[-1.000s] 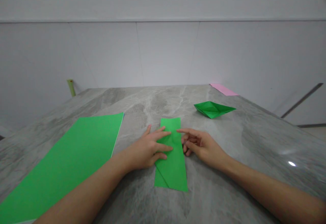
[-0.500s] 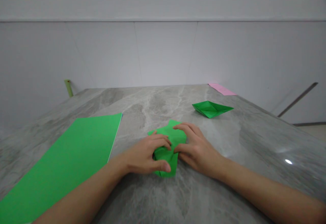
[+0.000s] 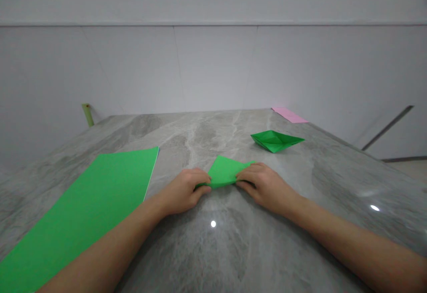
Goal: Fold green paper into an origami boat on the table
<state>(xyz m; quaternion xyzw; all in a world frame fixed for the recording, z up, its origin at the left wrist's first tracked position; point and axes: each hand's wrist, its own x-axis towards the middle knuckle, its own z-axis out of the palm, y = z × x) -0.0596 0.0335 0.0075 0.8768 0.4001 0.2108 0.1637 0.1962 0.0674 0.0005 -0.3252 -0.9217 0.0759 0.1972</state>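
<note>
A small folded piece of green paper (image 3: 224, 171) lies on the table between my hands, its near edge creased and its far corner pointing away from me. My left hand (image 3: 188, 190) pinches the paper's left end between thumb and curled fingers. At the opposite end, my right hand (image 3: 263, 186) grips the right side, fingers on top and thumb at the near edge. The parts of the paper under my fingers are hidden. Beyond my right hand rests a folded green paper boat (image 3: 275, 141), pointed at both ends.
Large green sheets (image 3: 96, 199) in a stack lie on the left, partly under my left forearm. A pink sheet (image 3: 289, 115) sits at the far right edge of the grey marbled table (image 3: 213, 257). A white wall (image 3: 213, 68) stands behind.
The near part of the green paper has been folded up and away from me, so it looks shorter. My hands have moved apart to its two ends.
</note>
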